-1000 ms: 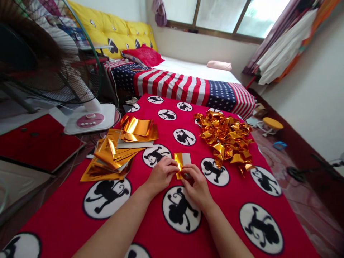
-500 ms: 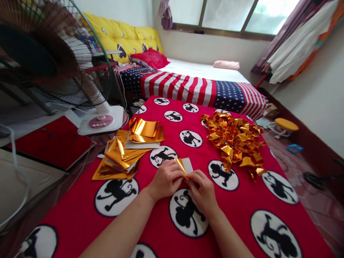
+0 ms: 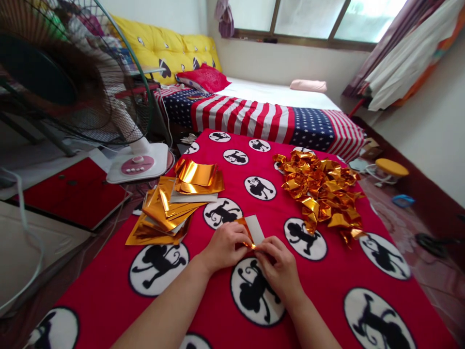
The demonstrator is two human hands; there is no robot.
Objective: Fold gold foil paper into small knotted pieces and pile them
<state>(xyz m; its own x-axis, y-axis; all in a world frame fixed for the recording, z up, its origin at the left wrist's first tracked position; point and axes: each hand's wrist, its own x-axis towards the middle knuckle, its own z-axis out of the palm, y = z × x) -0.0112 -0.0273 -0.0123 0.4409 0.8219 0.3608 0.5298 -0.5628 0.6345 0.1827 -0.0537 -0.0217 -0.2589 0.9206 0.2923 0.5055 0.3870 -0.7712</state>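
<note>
Between my two hands lies a sheet of gold foil paper (image 3: 255, 229), partly folded, its pale back facing up on the right and a gold strip showing on the left. My left hand (image 3: 228, 246) has its fingers closed on the sheet's left and near part. At the near corner, the thumb and fingers of my right hand (image 3: 278, 261) pinch the paper. My fingers hide part of the fold. A loose stack of flat gold foil sheets (image 3: 163, 208) lies to the left. Folded gold foil pieces (image 3: 319, 189) are heaped on the right.
A red cloth with monkey prints (image 3: 203, 310) covers the table. An electric fan (image 3: 138, 162) stands at the left, past the table's edge. Behind the table is a bed (image 3: 250, 116). A yellow stool (image 3: 392, 167) stands on the floor at the right.
The pale strip of the sheet has turned slightly and looks longer, with its near end shifted right. My right hand has moved a little nearer and to the right. The view has shifted slightly.
</note>
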